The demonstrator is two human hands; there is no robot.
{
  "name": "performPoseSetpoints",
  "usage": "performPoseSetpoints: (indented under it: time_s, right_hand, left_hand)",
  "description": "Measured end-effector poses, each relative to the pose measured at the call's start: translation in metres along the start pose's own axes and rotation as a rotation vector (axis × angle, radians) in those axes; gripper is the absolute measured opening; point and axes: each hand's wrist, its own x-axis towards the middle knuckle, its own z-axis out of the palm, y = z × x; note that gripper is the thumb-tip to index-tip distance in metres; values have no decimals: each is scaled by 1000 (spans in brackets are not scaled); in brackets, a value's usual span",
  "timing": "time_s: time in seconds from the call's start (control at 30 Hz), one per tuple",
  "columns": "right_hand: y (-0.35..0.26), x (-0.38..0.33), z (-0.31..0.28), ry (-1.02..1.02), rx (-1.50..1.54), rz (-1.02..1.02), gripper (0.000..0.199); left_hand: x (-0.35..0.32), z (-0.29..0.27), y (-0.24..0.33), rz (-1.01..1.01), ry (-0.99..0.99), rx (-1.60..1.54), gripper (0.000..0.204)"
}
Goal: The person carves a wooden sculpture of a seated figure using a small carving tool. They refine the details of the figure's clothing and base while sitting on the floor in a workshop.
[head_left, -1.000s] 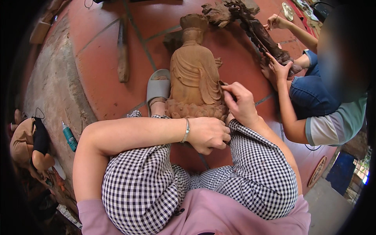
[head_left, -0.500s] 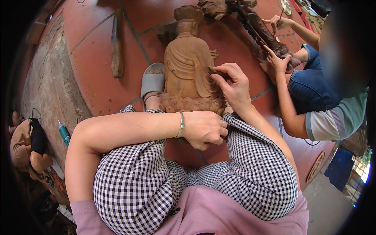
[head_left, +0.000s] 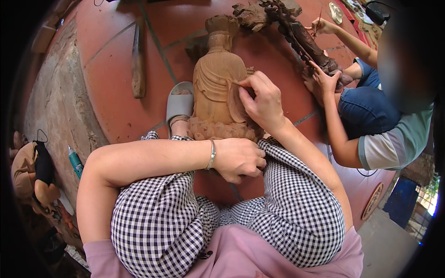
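A carved wooden statue (head_left: pixel 213 88) of a robed figure stands upright before me, its back toward me, on a petalled base (head_left: pixel 222 129). My right hand (head_left: pixel 263 99) reaches to the right side of its back, thumb and fingers pinched together at the robe folds. Whatever is in that pinch is too small to make out. Just in front of the base my left hand (head_left: pixel 238 160) lies with its back up, next to my checkered trouser leg (head_left: pixel 301 194). Its fingers curl under, hiding anything in them.
A wooden bar (head_left: pixel 138 60) lies on the red tiles at left. At right a co-worker's hands (head_left: pixel 324 76) hold a dark carving (head_left: pixel 306 44) and a thin tool. More carved wood (head_left: pixel 252 16) is behind the statue. A teal bottle (head_left: pixel 75 162) rests by the stone slab (head_left: pixel 60 102).
My right hand has moved left and slightly up, from the statue's side edge onto the robe folds of its back. The left hand stays near the base.
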Motion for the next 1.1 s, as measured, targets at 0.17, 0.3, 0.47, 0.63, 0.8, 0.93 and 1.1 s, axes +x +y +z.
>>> performPoseSetpoints:
  time_s: [0.17,0.3,0.47,0.63,0.8,0.93,1.1]
  right_hand:
    - [1,-17,-9,-71,-112,-57,12]
    - [-2,16,3,-22,-149,-92,13]
    - [4,-15,-7,-66,-85,-61,14]
    - [2,27,8,-64,-125,-122,16]
    - [6,-7,1,-46,7,-67,12]
    - [1,-19,-10,-85,40,36,11]
    - [6,-11,-7,-65,79,89,8]
  left_hand:
    - [0,-7,4,-18,-43,8,36]
    - [1,-3,0,-6,-20,14,35]
    - [-1,-6,2,-23,-53,17,37]
    - [-1,-5,1,-20,-27,19,38]
    - [-5,-5,0,3,9,24,34]
    - [-2,-4,3,-3,28,20,30]
    - [-3,-6,3,-49,13,38,23]
